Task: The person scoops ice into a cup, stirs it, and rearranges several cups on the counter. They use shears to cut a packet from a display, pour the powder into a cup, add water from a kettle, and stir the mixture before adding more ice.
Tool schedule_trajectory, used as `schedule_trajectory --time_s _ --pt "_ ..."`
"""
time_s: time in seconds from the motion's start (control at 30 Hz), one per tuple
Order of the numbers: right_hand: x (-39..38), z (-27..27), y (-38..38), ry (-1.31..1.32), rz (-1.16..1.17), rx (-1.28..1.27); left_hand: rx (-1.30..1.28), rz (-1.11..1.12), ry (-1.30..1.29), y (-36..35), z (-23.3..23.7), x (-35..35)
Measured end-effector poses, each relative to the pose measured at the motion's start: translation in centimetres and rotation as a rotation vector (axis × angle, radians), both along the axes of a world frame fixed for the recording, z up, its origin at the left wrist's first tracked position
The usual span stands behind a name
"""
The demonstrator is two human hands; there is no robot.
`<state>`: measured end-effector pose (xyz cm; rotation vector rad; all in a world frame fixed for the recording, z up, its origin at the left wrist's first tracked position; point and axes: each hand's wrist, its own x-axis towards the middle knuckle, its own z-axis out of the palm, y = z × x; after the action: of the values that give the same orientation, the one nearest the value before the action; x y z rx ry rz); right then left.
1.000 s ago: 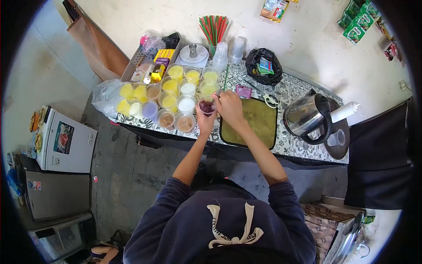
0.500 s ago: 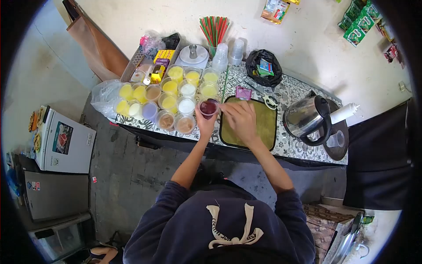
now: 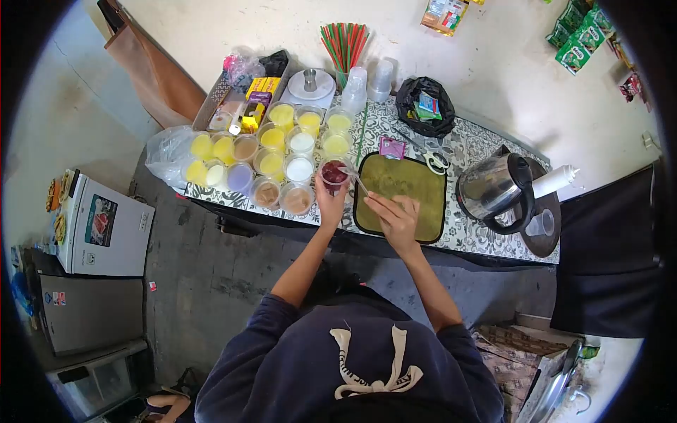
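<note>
My left hand (image 3: 330, 204) is wrapped round a clear plastic cup (image 3: 321, 176) with dark red contents, at the front edge of the counter. My right hand (image 3: 398, 217) pinches the handle of a spoon (image 3: 358, 180), its other end tilted into the red contents. Left of this cup stand several filled cups, among them a brown one (image 3: 297, 200), a white one (image 3: 300, 168) and a yellow one (image 3: 336, 144). Under my right hand lies a green mat (image 3: 427, 204) with a black border.
An electric kettle (image 3: 486, 189) and an overturned clear cup (image 3: 541, 224) stand at the right. Behind the mat are scissors (image 3: 436, 163), a purple sachet (image 3: 392, 147) and a black bag (image 3: 409, 123). Straws (image 3: 343, 49), stacked cups (image 3: 382, 79) and a scale (image 3: 310, 86) stand at the back.
My right hand has moved down and a little right, away from the cup's rim. The spoon now shows clearly in the cup, and the red contents look lumpier. The left hand stays put.
</note>
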<state>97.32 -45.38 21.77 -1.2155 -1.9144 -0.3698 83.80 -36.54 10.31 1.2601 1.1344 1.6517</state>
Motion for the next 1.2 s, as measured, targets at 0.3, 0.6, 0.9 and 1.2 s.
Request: schedule_trajectory --time_s 0.3,0.6,0.9,1.2 --pt "-0.6 -0.7 -0.6 0.073 -0.043 -0.027 -0.009 -0.013 0.04 -0.4 1.2 -0.2" --pt "-0.8 -0.2 -0.8 0.308 -0.083 -0.185 -0.006 -0.059 0.055 -0.6 0.6 -0.6" --pt "3.5 -3.2 -0.5 1.181 -0.226 -0.207 -0.043 -0.12 0.204 -8.8 1.3 -1.5" --pt "12.0 -8.6 -4.6 0.18 -0.241 -0.3 0.007 -0.412 0.217 -8.6 2.5 -0.1"
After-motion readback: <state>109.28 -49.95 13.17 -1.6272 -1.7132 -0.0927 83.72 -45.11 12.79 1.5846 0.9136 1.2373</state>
